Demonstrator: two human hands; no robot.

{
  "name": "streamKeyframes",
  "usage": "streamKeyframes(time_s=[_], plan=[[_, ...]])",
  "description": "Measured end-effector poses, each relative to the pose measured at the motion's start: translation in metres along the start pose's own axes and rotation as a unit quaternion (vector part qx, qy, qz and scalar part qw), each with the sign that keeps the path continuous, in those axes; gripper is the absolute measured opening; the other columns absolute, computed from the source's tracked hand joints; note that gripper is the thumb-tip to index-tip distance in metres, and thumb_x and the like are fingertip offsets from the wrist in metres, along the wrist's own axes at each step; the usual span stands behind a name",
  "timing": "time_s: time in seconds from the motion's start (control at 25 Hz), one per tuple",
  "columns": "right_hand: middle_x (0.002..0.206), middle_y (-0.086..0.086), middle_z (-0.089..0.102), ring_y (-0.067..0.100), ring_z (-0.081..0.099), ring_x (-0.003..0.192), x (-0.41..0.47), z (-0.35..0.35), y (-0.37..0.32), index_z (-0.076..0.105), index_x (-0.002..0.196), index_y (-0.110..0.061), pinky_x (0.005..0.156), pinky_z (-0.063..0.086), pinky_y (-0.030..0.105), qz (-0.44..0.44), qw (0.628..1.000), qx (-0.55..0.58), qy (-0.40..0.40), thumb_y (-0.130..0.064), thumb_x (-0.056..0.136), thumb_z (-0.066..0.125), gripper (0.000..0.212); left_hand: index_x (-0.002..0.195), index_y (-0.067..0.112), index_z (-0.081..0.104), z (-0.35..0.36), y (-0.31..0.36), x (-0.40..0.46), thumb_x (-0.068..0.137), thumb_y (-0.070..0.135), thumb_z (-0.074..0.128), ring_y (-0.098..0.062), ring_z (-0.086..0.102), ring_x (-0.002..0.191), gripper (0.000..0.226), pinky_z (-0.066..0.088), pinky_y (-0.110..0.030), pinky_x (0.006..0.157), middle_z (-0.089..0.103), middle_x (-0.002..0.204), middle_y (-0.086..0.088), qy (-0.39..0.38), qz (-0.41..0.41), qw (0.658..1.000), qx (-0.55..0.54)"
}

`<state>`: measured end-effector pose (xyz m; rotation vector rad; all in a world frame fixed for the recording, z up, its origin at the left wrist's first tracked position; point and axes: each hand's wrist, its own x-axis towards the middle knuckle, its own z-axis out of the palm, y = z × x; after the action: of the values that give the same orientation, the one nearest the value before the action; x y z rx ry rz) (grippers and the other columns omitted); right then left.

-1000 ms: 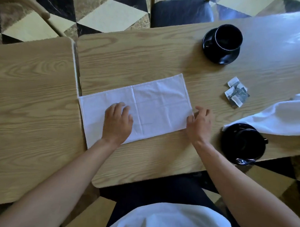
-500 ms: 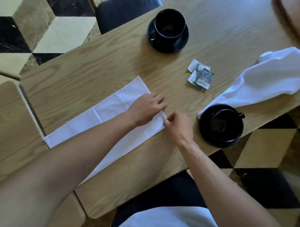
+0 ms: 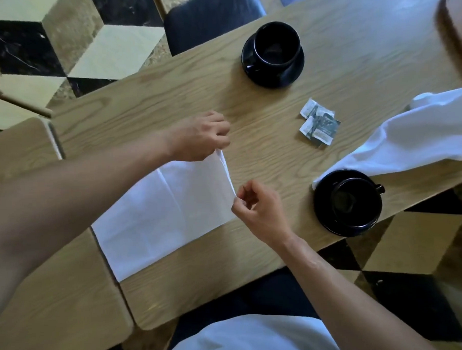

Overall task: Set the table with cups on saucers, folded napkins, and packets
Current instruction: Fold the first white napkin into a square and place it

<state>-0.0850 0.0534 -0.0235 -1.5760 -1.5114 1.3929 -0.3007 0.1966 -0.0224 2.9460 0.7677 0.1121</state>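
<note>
At frame centre, the left hand [image 3: 199, 137] and right hand [image 3: 255, 204] each pinch a corner of the flat white cloth napkin [image 3: 158, 214], lifting its right edge off the wood-grain table [image 3: 359, 61]. 2 glossy black cups sit on saucers; crinkled packets [image 3: 319, 123] lie between them.

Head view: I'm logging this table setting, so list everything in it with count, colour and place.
napkin: 1, white, flat, near edge lifted by both hands
second napkin: 1, white, bunched at right, its tip by the near saucer
cups: 2, black, each on a saucer
saucers: 2, black, far side and near right edge
packets: small pile, grey-white, between the cups
table: wooden
chair: 1, dark seat, far side
left hand: pinches napkin's far corner
right hand: pinches its near corner
</note>
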Motion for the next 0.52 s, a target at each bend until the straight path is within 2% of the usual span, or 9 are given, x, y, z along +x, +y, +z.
streamKeyframes(time_s=[0.12,0.28,0.44,0.52], plan=[[0.066,-0.01,0.061,0.007,0.054,0.057,-0.016,0.031,-0.019,0.058,0.076,-0.022,0.054,0.048,0.031,-0.048,0.997,0.027,-0.049,0.001,0.079,0.068,0.025,0.074,0.002,0.064,-0.021,-0.014,-0.05,0.083,-0.013,0.053,-0.035,0.059,0.069,0.021,0.05,-0.04,0.063,0.06,0.075,-0.018,0.057,-0.067,0.995,0.038],[0.067,-0.009,0.064,0.006,0.057,0.058,-0.037,0.078,-0.034,0.061,0.08,-0.028,0.057,0.045,0.018,-0.072,0.988,0.023,-0.133,-0.006,0.08,0.069,0.024,0.074,0.002,0.063,-0.037,0.003,-0.134,0.092,-0.007,0.055,-0.034,0.059,0.07,0.022,0.05,-0.042,0.064,0.06,0.075,-0.018,0.084,-0.137,0.984,0.082],[0.073,-0.014,0.066,0.006,0.06,0.059,-0.054,0.126,-0.035,0.062,0.081,-0.035,0.059,0.043,0.01,-0.097,0.974,-0.027,-0.204,-0.016,0.079,0.07,0.021,0.079,0.002,0.063,-0.034,0.041,-0.224,0.085,-0.015,0.052,-0.037,0.06,0.08,0.02,0.05,-0.044,0.068,0.062,0.086,-0.019,0.073,-0.261,0.959,0.079],[0.076,-0.017,0.065,0.008,0.06,0.062,-0.063,0.153,-0.034,0.061,0.083,-0.037,0.06,0.043,0.01,-0.105,0.964,-0.048,-0.239,-0.021,0.081,0.069,0.018,0.08,0.001,0.062,-0.026,0.06,-0.263,0.08,-0.019,0.051,-0.037,0.06,0.077,0.023,0.05,-0.045,0.063,0.063,0.085,-0.018,0.054,-0.312,0.946,0.074]])
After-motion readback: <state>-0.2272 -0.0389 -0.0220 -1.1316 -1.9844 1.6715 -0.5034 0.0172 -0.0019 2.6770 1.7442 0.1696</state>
